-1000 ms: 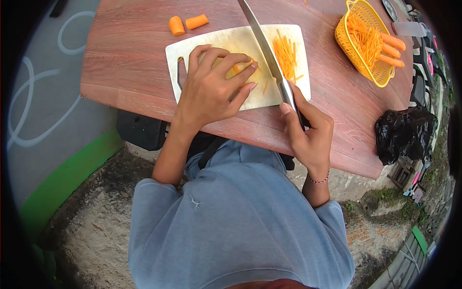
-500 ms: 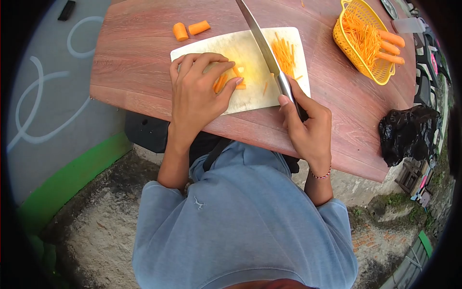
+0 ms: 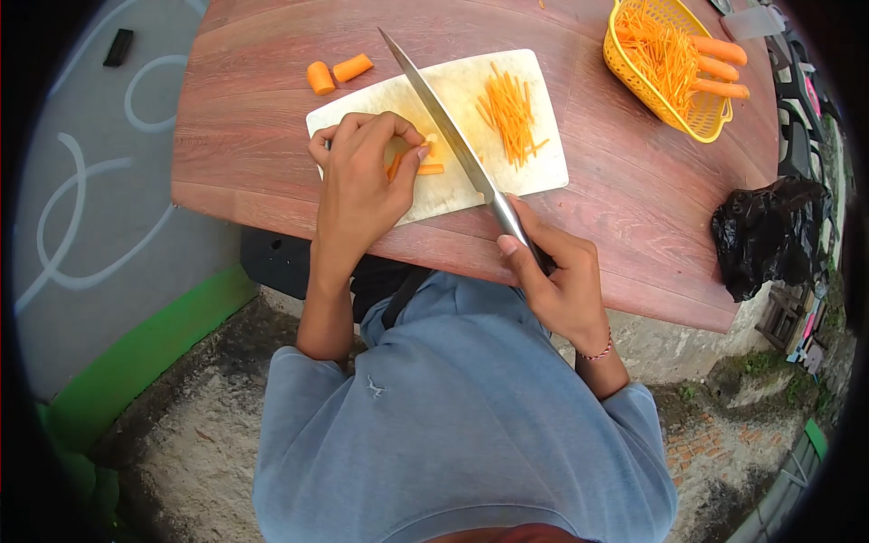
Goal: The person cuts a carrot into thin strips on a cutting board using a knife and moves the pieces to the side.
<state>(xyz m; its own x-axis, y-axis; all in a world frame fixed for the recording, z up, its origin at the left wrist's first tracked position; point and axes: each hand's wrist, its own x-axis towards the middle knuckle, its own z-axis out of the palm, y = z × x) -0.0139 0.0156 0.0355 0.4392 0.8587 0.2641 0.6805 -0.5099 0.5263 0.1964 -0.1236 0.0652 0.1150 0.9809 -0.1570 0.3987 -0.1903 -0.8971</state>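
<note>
My right hand (image 3: 557,276) is closed round the handle of a long knife (image 3: 444,118), its blade slanting up and left over the white cutting board (image 3: 453,195). Over the board's left part, my left hand (image 3: 367,172) has thumb and fingers pinched together at some carrot pieces (image 3: 429,168), partly hidden by the fingers. A heap of thin carrot strips (image 3: 510,113) lies on the right part of the board, right of the blade.
Two carrot chunks (image 3: 337,72) lie behind the board on the wooden table (image 3: 634,208). A yellow basket (image 3: 647,86) of shredded carrot and several whole carrots (image 3: 720,70) stands at the back right. A black plastic bag (image 3: 769,235) lies at the right edge.
The knife and my right hand have moved left, away from the strips. My left thumb and fingers have drawn closer together over the pieces. The whole view has shifted slightly.
</note>
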